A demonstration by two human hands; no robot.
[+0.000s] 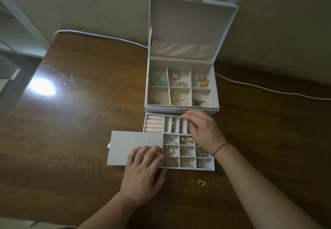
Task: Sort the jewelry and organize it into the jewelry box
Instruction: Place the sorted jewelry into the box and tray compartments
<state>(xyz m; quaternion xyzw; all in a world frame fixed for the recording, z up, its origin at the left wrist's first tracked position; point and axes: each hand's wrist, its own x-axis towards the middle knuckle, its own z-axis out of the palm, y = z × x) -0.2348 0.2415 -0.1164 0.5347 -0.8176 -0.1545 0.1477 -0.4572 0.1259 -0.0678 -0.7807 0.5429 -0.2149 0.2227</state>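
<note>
From the head camera, you are late in the filling step. The jewelry box (182,85) stands open at the back of the worktop (80,112), lid up against the wall, and its six top compartments already hold pieces. The pulled-out drawer tray (186,168) lies flat just in front of the box, touching its front face or nearly so; its long axis runs from the box toward you, ring rolls and narrow slots at the box end, small square cells at your end.

Your right hand (202,130) is over the narrow slots next to the box front, fingers curled as if pinching something small; what it holds, if anything, I cannot tell. Your left hand (145,169) lies with fingers fairly straight on the perforated earring card (134,146), which sticks out sideways from the tray's left edge, its long side across the tray's axis.

One loose gold earring (202,182) lies on the worktop, just in front of the tray's near right corner.

I judge the next move needs you to finish at the slots, then fetch that last piece with a fine pinch and drop it in a matching cell. Keep the card steady meanwhile.
</note>
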